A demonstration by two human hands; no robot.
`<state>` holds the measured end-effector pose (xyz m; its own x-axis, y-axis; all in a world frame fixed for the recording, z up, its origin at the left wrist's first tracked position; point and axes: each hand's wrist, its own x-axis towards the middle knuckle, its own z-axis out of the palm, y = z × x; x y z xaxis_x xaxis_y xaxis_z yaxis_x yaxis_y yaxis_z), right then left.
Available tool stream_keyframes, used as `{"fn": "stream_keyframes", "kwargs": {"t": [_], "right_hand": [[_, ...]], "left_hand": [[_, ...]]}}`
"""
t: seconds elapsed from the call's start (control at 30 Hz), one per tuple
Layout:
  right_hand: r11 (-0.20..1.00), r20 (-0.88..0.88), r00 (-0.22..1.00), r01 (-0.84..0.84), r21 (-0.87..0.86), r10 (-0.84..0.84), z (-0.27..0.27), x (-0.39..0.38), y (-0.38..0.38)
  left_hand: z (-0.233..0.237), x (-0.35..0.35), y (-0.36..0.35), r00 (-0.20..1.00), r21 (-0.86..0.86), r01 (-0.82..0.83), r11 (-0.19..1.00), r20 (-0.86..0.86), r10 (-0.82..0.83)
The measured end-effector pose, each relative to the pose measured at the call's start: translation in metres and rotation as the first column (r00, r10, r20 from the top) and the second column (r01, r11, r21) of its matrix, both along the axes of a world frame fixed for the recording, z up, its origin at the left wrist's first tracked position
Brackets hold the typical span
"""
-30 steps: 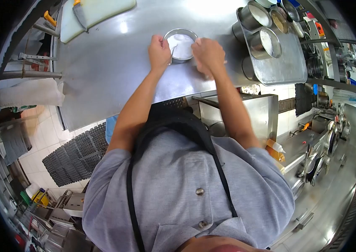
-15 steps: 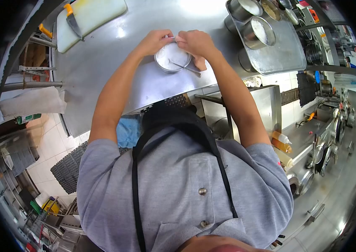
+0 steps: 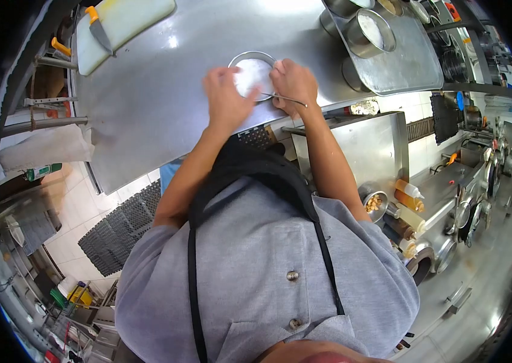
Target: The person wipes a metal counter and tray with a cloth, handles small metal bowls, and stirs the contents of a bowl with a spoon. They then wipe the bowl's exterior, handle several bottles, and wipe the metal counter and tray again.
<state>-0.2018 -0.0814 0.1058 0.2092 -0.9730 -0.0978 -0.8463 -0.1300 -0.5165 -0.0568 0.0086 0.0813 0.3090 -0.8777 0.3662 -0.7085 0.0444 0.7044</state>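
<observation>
Steel tabletop with a metal bowl of white powder and a spoon. Left hand, blurred, fingers parted over it; right hand curled at the rim, grip unclear. Bowl looks light, stiff, best held by opposite sides; loose powder could spill.

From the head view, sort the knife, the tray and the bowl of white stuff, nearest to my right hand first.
1. Bowl: just left of your right hand.
2. Tray: off to the right.
3. Knife: far left, on the board.
</observation>
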Motion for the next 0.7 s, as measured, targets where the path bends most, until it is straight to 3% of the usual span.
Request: {"fn": "stream_keyframes", "kwargs": {"t": [0.03, 0.07, 0.13, 0.17, 0.23, 0.33, 0.47, 0.53, 0.57, 0.63, 0.67, 0.7], "right_hand": [[0.999, -0.008, 0.999, -0.038, -0.036, 0.038, -0.003, 0.000, -0.005], [0.999, -0.005, 0.999, -0.037, -0.037, 0.037, -0.002, 0.001, -0.008], [0.989, -0.074, 0.988, -0.137, -0.060, 0.132, 0.001, 0.002, -0.010], [0.988, -0.074, 0.988, -0.137, -0.065, 0.132, -0.007, 0.000, -0.017], [0.970, 0.096, 0.967, -0.230, -0.079, 0.237, -0.030, -0.013, -0.029], [0.956, 0.072, 0.953, -0.293, -0.031, 0.294, -0.027, -0.016, -0.032], [0.962, 0.048, 0.967, -0.245, -0.123, 0.252, -0.024, -0.010, -0.025], [0.975, -0.020, 0.977, -0.212, -0.072, 0.211, -0.019, -0.009, -0.023], [0.975, -0.019, 0.978, -0.209, -0.072, 0.208, -0.016, -0.009, -0.023], [0.969, 0.003, 0.971, -0.240, -0.056, 0.241, -0.010, -0.009, -0.025], [0.970, 0.004, 0.971, -0.238, -0.058, 0.239, -0.010, -0.009, -0.026], [0.959, 0.016, 0.963, -0.268, -0.096, 0.270, -0.011, -0.010, -0.028]], "left_hand": [[0.020, -0.011, 0.007, 0.984, -0.017, 0.163, 0.986, 0.074, -0.162], [0.026, -0.021, 0.003, 0.984, -0.017, 0.164, 0.986, 0.078, -0.162], [0.034, -0.039, 0.000, 0.914, -0.149, 0.376, 0.915, 0.221, -0.340], [0.037, -0.041, -0.005, 0.914, -0.153, 0.375, 0.914, 0.224, -0.338], [0.041, -0.042, -0.021, 0.893, -0.147, 0.443, 0.884, 0.155, -0.422], [0.028, -0.033, -0.036, 0.818, -0.180, 0.570, 0.801, 0.212, -0.535], [0.018, 0.001, -0.066, 0.900, -0.247, 0.432, 0.868, 0.177, -0.398], [0.014, 0.022, -0.084, 0.971, -0.145, 0.240, 0.960, 0.056, -0.234], [0.013, 0.029, -0.088, 0.970, -0.144, 0.243, 0.959, 0.057, -0.237], [0.014, 0.044, -0.095, 0.920, 0.059, 0.373, 0.926, 0.104, -0.377], [0.007, 0.055, -0.099, 0.919, 0.057, 0.375, 0.925, 0.106, -0.379], [-0.003, 0.065, -0.103, 0.855, 0.040, 0.505, 0.862, 0.113, -0.506]]}}
